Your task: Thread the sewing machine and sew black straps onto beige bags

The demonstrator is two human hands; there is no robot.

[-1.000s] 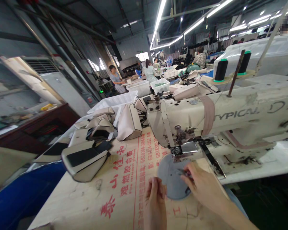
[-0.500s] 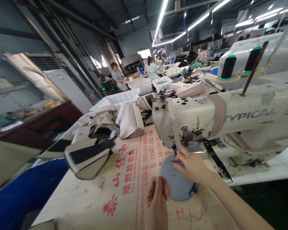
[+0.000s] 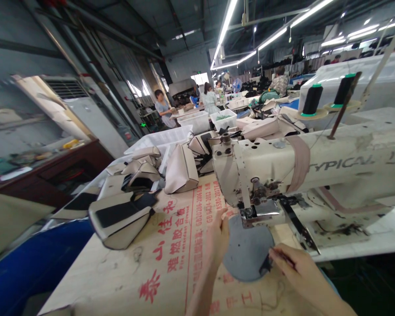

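My left hand point(image 3: 219, 237) reaches up beside the needle area point(image 3: 250, 213) of a cream sewing machine point(image 3: 316, 171). Its fingers are held together and point at the needle; what they pinch is too small to see. My right hand point(image 3: 292, 274) rests at the near right edge of a grey round plate point(image 3: 246, 254) under the machine head. Its fingers are closed on a thin dark tool point(image 3: 283, 256), next to a small black piece point(image 3: 266, 265) on the plate's edge.
The table point(image 3: 171, 259) is covered by a board with red print. Beige padded covers point(image 3: 118, 219) lie at the left and behind point(image 3: 181, 171). Two black thread spools point(image 3: 312, 100) stand on the machine. White bins point(image 3: 197, 120) and other workers point(image 3: 163, 109) are further back.
My left hand rose from the near table edge to the needle. My right hand drew back from the needle to the plate's near right edge.
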